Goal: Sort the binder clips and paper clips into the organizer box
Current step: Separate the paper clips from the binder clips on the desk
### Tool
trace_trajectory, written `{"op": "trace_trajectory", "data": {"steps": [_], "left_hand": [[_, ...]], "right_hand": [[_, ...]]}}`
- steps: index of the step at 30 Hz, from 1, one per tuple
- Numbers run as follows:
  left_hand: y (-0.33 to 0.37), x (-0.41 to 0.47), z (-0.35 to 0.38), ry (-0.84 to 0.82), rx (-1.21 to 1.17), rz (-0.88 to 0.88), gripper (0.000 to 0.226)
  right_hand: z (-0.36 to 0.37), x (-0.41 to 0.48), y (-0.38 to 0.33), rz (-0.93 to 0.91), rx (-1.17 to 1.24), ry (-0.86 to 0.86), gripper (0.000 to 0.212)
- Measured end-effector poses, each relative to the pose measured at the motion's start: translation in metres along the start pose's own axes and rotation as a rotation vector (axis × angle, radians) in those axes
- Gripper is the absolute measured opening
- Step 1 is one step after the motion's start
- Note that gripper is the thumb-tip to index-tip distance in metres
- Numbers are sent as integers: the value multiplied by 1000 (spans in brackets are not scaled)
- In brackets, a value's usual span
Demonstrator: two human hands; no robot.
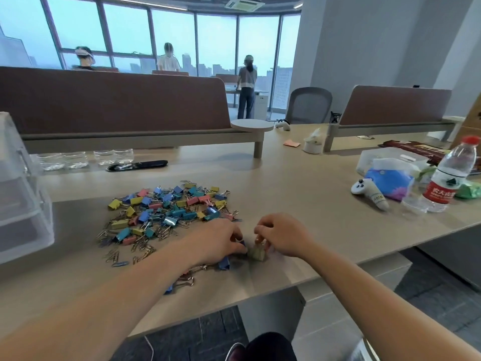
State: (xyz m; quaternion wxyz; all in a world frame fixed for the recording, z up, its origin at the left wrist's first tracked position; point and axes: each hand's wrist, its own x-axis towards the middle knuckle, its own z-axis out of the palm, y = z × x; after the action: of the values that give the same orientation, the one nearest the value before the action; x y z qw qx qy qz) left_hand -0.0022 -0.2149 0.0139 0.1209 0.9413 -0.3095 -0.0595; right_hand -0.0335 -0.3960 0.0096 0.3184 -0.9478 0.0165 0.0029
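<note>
A heap of coloured binder clips [169, 204] in blue, yellow, pink and teal lies on the desk, with thin metal paper clips [117, 256] scattered along its near left side. The clear plastic organizer box [23, 199] with drawers stands at the far left. My left hand [218, 241] rests at the heap's near right edge, fingers closed on a blue binder clip. My right hand [281, 235] is just beside it, fingers pinching a pale yellow binder clip [257, 252] that sits on the desk. Another blue clip [224, 263] lies under my left wrist.
A water bottle [447, 175], a white controller [369, 192] and a clear tub with a blue pouch [387, 165] stand at the right. Clear cups [86, 157] and a black pen case [138, 165] lie behind the heap. Brown desk dividers rise at the back; people stand by the windows.
</note>
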Motion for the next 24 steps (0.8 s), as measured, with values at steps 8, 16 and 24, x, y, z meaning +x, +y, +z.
{"op": "trace_trajectory", "data": {"steps": [8, 16, 24], "left_hand": [[-17, -3, 1, 91, -47, -24, 19], [-66, 19, -22, 241, 1, -96, 27], [-74, 38, -18, 103, 55, -19, 47]], "right_hand": [[8, 16, -5, -59, -151, 43, 20], [26, 56, -31, -181, -318, 16, 37], [36, 77, -41, -234, -472, -106, 48]]}}
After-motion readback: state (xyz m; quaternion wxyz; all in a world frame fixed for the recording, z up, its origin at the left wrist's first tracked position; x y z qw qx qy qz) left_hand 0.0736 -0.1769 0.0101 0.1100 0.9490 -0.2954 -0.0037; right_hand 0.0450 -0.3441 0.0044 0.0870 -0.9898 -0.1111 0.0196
